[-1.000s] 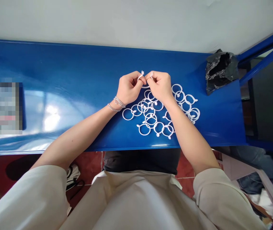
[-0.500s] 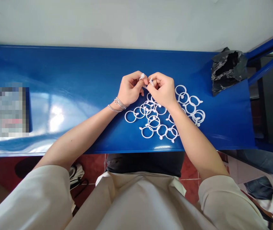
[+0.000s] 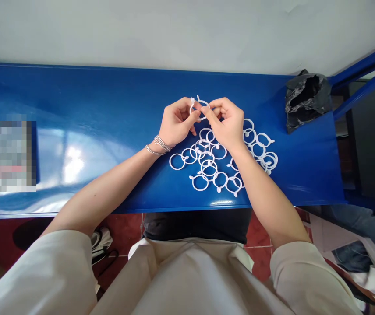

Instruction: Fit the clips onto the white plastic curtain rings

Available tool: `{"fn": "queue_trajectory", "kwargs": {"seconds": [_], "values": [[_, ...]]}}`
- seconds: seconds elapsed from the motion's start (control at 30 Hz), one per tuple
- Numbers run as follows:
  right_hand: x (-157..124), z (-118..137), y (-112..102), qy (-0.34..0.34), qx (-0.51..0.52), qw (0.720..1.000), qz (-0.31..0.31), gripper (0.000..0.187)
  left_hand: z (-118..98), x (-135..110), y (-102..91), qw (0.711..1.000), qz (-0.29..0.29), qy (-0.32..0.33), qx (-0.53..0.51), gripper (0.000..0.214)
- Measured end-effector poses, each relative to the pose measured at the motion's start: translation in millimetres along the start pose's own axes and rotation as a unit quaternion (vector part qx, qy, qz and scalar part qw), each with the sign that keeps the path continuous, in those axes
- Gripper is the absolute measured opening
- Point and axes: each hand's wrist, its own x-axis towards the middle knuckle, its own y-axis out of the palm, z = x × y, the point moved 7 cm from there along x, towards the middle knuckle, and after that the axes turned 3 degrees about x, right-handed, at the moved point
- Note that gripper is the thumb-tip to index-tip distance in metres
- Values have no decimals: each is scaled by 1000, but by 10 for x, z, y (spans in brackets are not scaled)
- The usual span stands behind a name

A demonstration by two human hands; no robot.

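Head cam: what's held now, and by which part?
One white plastic ring, pinched at its rim: left hand near its tabbed end, right hand at the opposite side. Fingers hide the exact contact.

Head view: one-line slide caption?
Left hand and right hand pinch a white plastic ring above loose rings on a blue shelf.

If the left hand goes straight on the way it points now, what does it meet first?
Probably the white plastic ring it pinches, then the right hand, though depth is unclear.
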Motion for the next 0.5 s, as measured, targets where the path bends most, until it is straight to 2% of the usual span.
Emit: {"fn": "queue_trajectory", "kwargs": {"seconds": [0.27,0.5], "values": [[15,-57,4,-1,-16,1000,15,57,-29,-11,-34,999,43,-9,-27,38],[15,0,27,-7,-34,999,36,57,-35,-1,-39,999,28,-15,-30,43]]}}
